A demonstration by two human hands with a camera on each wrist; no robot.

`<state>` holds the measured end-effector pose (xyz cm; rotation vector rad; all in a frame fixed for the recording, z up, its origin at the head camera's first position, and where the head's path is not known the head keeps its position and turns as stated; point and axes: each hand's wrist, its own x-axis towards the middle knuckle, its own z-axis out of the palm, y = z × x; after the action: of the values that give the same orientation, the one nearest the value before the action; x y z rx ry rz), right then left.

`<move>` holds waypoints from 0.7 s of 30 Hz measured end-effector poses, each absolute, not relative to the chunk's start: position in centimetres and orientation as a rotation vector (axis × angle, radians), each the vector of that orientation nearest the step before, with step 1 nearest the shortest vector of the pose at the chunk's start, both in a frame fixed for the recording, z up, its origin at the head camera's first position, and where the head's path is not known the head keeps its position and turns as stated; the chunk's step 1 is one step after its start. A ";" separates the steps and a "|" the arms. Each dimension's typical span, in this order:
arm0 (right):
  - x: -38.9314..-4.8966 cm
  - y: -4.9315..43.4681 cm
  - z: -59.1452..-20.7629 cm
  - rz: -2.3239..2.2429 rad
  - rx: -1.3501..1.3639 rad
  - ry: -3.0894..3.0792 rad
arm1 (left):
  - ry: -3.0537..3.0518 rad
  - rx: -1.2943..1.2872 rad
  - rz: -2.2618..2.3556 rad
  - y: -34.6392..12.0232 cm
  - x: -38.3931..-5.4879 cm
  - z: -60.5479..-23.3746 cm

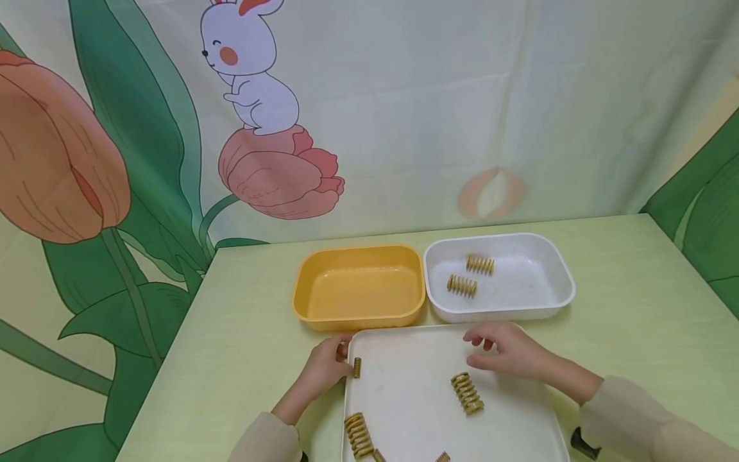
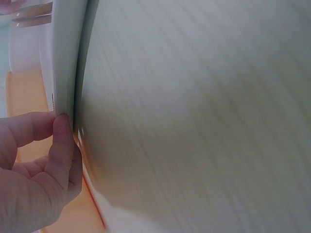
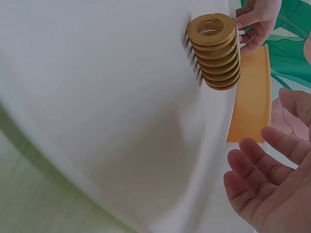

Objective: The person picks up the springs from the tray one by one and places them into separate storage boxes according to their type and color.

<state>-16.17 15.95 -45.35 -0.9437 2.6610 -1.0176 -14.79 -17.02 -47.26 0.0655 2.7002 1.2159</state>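
A printed cloth with flowers and a rabbit hangs behind a pale green bench. At the near side of the bench lies a white tray; beyond it, side by side, stand a yellow container and a white container, the latter with two springs lying in it.

The left hand pinches the tray's left rim between thumb and fingers, with a small spring just beside the fingertips. The right hand is above the tray's far right part, fingers loosely spread, holding nothing. A thick spring lies tilted on the tray nearer the person than that hand; another thick spring lies by the left rim, and two more pieces show only in part at the bottom of the head view.

The step looks like handling the tray by its edges. The grip is best kept firm and level, since a tilt could set the springs rolling; the right hand would do well to take the opposite rim, clear of the thick spring.
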 end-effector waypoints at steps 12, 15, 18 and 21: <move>-15.3 15.9 -45.5 -0.988 -0.913 2.630 | 2.712 0.077 1.207 -17.2 -15.0 -47.5; -15.0 15.9 -45.6 -0.995 -0.907 2.612 | 2.711 0.076 1.212 -17.2 -15.0 -47.5; -14.7 15.8 -45.7 -0.985 -0.892 2.600 | 2.710 0.074 1.212 -17.2 -15.0 -47.5; -14.4 15.7 -45.8 -0.986 -0.864 2.582 | 2.709 0.071 1.206 -17.1 -14.9 -47.5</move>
<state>-14.36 15.70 -45.84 -0.8644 2.5825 -0.9860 -14.91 -17.13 -47.50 0.0710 2.7090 1.2063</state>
